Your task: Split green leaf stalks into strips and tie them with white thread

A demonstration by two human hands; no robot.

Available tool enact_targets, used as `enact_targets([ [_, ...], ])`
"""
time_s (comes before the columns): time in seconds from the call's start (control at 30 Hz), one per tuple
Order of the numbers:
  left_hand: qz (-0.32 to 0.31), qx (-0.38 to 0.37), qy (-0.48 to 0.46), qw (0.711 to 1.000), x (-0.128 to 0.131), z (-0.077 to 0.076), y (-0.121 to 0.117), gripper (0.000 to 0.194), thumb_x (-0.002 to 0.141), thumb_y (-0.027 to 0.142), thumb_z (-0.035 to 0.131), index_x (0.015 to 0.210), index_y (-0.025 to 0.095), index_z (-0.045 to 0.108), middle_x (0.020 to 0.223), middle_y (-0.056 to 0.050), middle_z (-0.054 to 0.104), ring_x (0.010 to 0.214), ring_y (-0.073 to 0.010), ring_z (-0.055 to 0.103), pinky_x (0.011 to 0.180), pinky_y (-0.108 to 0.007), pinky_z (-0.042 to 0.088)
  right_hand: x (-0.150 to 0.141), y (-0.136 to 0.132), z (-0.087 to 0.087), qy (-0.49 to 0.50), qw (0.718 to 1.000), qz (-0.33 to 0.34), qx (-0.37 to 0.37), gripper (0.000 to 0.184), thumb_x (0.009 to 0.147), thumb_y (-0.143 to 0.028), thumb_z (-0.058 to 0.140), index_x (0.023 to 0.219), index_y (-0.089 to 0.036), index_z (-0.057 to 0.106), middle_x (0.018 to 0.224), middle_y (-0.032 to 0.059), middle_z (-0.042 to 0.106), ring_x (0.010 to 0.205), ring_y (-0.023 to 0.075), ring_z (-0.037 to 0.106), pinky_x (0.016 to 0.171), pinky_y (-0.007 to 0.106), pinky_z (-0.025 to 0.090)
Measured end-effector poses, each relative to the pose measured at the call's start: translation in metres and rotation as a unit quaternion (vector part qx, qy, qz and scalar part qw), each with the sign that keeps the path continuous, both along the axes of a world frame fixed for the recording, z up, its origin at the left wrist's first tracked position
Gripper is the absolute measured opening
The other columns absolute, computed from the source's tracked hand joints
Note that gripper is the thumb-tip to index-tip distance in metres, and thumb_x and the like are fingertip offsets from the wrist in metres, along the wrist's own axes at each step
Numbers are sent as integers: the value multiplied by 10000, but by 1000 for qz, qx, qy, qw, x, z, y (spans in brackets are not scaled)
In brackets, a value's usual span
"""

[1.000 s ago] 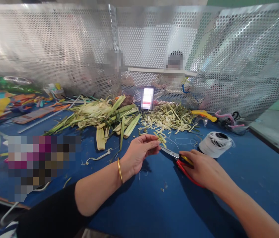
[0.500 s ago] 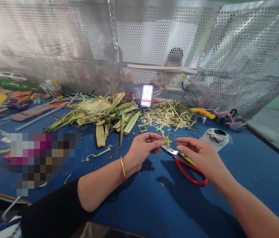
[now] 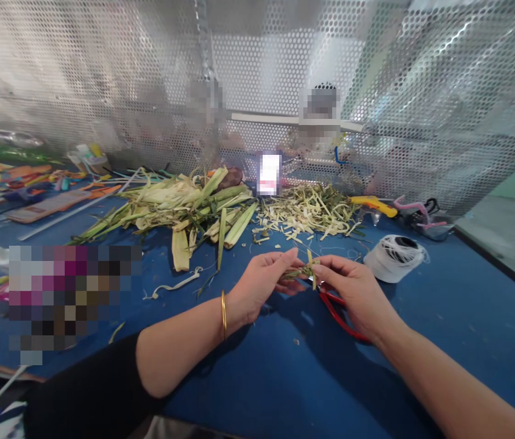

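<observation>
My left hand (image 3: 259,280), with a gold bangle at the wrist, cradles a small bundle of green-yellow dried leaf strips (image 3: 303,272) between thumb and fingers. At the bundle's right end, my right hand (image 3: 360,296) pinches it with thumb and forefinger. Red-handled scissors (image 3: 340,321) lie on the blue table below my right hand, their blades mostly hidden by the hands. Fine thread runs loosely on the table behind the bundle. A white thread spool (image 3: 387,263) stands right of my right hand.
Behind my hands lie a heap of cut strips (image 3: 312,210) and a pile of long leaves (image 3: 170,198). A lit phone (image 3: 269,173) leans near a perforated metal screen (image 3: 266,67). A yellow-handled tool (image 3: 373,206) sits at back right. A blurred patch covers items at left.
My right hand has moved left and closed on the bundle, which is now turned more sideways. My left thumb has lifted somewhat. The scissors are more covered by my right hand.
</observation>
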State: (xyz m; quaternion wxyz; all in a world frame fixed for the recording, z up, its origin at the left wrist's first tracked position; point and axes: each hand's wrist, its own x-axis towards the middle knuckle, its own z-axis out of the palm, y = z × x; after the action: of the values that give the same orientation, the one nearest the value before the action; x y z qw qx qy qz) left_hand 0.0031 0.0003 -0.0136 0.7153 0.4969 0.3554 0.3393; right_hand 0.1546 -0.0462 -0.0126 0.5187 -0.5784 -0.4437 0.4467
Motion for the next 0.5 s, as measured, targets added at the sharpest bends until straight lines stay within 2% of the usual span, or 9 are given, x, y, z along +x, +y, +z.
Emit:
enact_targets([
  [0.13,-38,65,62,995,-2,-1,0,283,706,410,687,693,128,662,640,-32,647,548,-88,549,534,-197,406,-2,-3,0,-14,1000,0,4,356,592,-461,749,722,-142,660,592,-15,579,568,102,480,558,237,388],
  [0.23,-56,81,56,994,-3,-1,0,252,650,369,728,636,129,650,607,-9,631,558,-79,517,578,-202,405,-4,-4,2,-10,1000,13,-4,385,576,-497,750,686,-143,645,557,-20,547,529,99,452,520,239,371],
  [0.33,-48,90,55,993,-2,2,-2,232,637,350,723,610,136,638,579,8,612,567,-84,518,631,-219,417,-2,-2,4,-6,999,44,-11,397,585,-520,732,689,-150,634,567,-20,538,531,101,452,526,242,377],
  [0.5,-55,107,106,987,-4,4,0,223,615,353,719,610,141,648,563,15,592,559,-90,507,600,-219,399,6,1,2,-145,986,77,20,287,700,-453,645,700,-169,608,585,-27,537,558,108,451,536,237,358],
])
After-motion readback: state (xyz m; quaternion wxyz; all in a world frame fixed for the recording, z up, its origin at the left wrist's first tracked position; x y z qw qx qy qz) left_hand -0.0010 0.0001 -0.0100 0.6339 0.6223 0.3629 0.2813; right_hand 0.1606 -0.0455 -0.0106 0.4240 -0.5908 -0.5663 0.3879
